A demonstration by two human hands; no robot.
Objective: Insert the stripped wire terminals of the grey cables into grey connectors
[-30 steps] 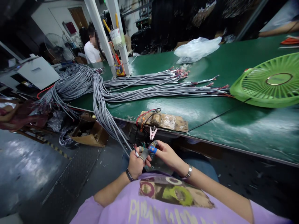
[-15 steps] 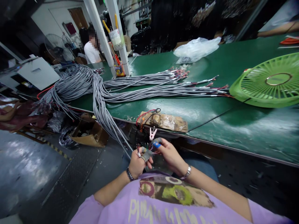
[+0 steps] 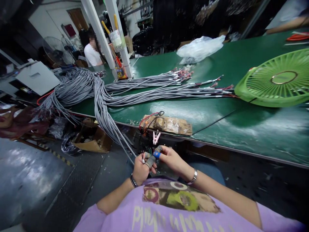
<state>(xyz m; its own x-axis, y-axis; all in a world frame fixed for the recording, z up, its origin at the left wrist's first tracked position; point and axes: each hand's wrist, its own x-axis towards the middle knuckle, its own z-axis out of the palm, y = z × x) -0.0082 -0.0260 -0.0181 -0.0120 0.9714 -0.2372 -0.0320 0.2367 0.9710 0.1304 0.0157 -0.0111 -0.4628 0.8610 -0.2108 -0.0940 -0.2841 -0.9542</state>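
Note:
My left hand (image 3: 142, 167) is closed around the ends of grey cables (image 3: 120, 141) that hang down from the bench. Thin coloured wires (image 3: 150, 150) fan out from its grip, and grey wraps cover the thumb and a finger. Close beside it, my right hand (image 3: 170, 159) pinches at these wires with thumb and forefinger; a blue band sits on the thumb. The exact wire between its fingertips is too small to make out. Just above the hands, a pale pink clothespin-like clip (image 3: 156, 138) stands at the bench edge, by a wooden board (image 3: 177, 125) with red and black leads.
Long grey cable bundles (image 3: 156, 93) lie across the green bench (image 3: 207, 119). A green fan (image 3: 272, 80) is at the right, a clear plastic bag (image 3: 200, 48) behind. White posts (image 3: 120, 35) hold tools. A cardboard box (image 3: 93, 140) sits below at left. Other people are at the far side and left.
My right hand has moved left and slightly down, so its fingertips now meet the wires at my left hand. My left hand keeps its grip. The whole view has shifted slightly.

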